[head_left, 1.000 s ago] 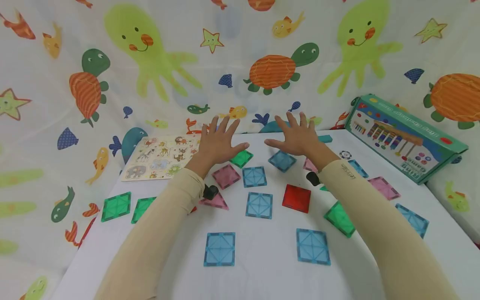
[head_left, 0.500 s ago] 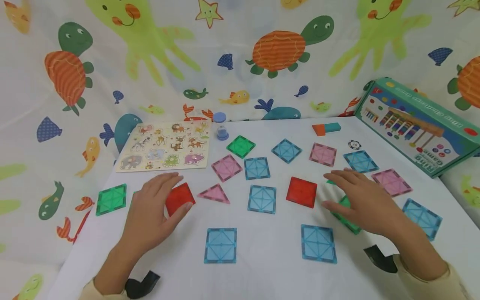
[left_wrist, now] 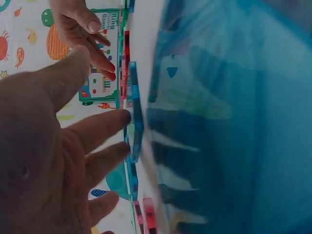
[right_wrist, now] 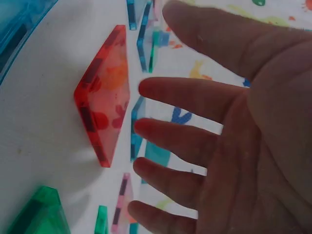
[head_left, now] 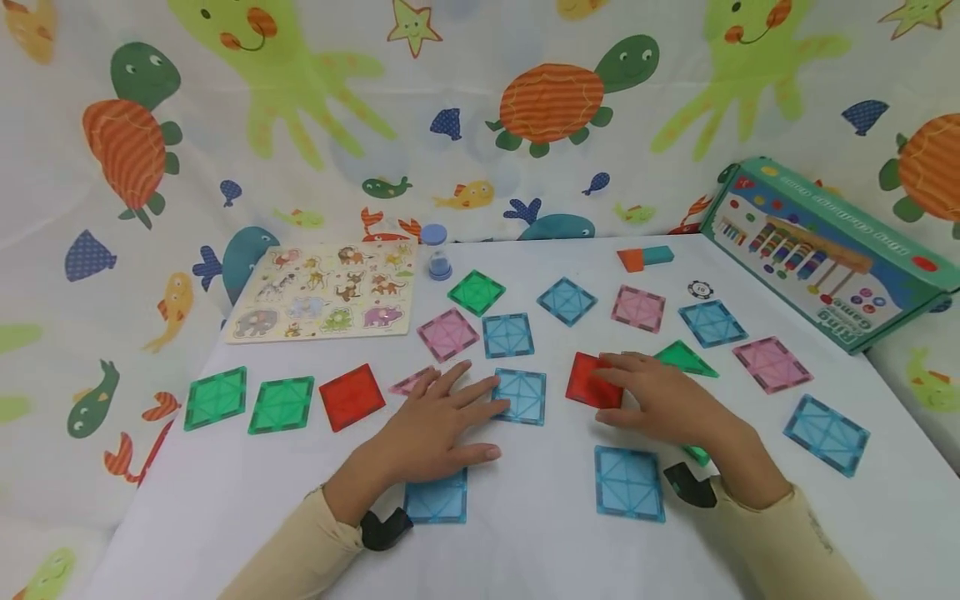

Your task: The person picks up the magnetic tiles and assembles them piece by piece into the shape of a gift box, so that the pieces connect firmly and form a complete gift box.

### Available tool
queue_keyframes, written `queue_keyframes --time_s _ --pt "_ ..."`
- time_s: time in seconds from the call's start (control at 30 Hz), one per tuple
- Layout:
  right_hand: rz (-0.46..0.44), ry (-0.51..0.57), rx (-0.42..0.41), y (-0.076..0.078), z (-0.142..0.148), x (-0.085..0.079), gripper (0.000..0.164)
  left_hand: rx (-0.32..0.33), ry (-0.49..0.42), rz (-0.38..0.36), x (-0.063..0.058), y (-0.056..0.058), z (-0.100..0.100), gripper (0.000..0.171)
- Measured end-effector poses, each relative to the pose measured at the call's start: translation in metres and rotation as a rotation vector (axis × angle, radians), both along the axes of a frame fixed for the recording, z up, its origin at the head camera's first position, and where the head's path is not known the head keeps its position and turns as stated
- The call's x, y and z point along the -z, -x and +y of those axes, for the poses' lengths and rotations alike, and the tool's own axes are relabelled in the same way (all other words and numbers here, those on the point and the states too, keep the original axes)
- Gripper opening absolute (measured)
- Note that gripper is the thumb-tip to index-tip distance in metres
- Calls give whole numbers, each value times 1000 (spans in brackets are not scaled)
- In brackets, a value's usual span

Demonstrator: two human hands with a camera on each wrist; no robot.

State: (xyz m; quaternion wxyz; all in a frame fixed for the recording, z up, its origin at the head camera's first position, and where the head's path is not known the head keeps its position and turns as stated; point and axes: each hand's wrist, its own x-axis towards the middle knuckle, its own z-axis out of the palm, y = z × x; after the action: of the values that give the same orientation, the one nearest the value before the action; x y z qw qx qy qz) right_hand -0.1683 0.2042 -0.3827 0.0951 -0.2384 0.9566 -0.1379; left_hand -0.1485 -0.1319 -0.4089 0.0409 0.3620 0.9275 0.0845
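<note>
My left hand (head_left: 438, 427), fingers straight and spread, reaches over the tabletop with its fingertips at the edge of a blue square magnetic tile (head_left: 523, 398). Beneath its wrist lies another blue tile (head_left: 437, 500), which looms large in the left wrist view. My right hand (head_left: 670, 400) hovers at a red square tile (head_left: 581, 379); its fingers overlap that tile's right side. The right wrist view has these fingers (right_wrist: 180, 136) extended beside the red tile (right_wrist: 105, 100), holding nothing. Partly hidden behind the left fingers is a pink triangle tile (head_left: 408, 381).
Several more tiles lie flat around: green (head_left: 281, 406), red (head_left: 352, 397), blue (head_left: 630, 482), pink (head_left: 772, 364). At the back are an animal puzzle board (head_left: 322, 292), a small sand timer (head_left: 436, 252), orange and teal blocks (head_left: 656, 255), and a green game box (head_left: 825, 250).
Both hands first came down from a raised reach toward the back, moving apart. Since then they have come inward, the left to the middle blue tile and the right to the red tile.
</note>
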Motion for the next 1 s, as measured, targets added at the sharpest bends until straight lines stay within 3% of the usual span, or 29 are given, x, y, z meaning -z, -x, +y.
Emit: queue_keyframes --time_s 0.13,0.3,0.43,0.57,0.8,1.0 --pt "-75 -20 -62 -5 -1 4 70 -20 36 -6 6 -4 0 66" --pt "-111 -30 -68 -11 -2 7 72 -82 16 -2 9 -16 -13 64" --pt "-139 6 -108 -14 -5 8 67 -118 -9 13 10 -25 -21 63" --pt "-162 59 -168 -18 -10 10 65 -123 -32 42 11 -26 -21 62" --pt "-143 103 -266 -22 -26 22 66 -130 -20 35 14 -27 -23 63" --pt "-79 111 -294 -20 -31 27 67 -128 -17 29 17 -27 -21 65"
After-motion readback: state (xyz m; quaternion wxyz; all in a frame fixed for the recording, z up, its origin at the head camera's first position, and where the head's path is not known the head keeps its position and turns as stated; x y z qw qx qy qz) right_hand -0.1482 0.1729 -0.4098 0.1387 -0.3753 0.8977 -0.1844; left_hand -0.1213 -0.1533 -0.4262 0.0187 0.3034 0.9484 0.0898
